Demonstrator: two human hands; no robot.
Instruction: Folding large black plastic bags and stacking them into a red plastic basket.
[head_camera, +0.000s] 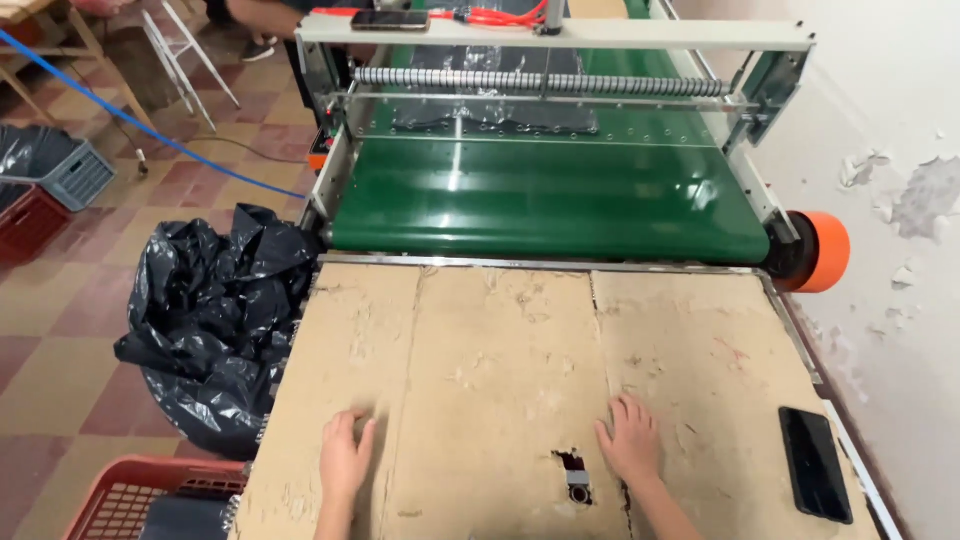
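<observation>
My left hand (345, 455) lies flat, palm down, on the worn cardboard sheet (500, 370) that covers the table, fingers slightly apart and holding nothing. My right hand (630, 440) rests the same way farther right, just beside a small dark hole (575, 470) in the cardboard. A black phone (815, 462) lies face up near the table's right edge, a hand's width from my right hand. Beyond the cardboard runs a green conveyor belt (550, 200) under a metal frame with a ribbed roller (540, 82).
A black plastic bag (215, 320) bulges at the table's left side, above a red plastic crate (140, 495). An orange wheel (825, 250) sticks out at the belt's right end by the peeling wall. Grey and red crates (45, 185) sit on the tiled floor far left. A second phone (390, 20) lies on the machine's top bar.
</observation>
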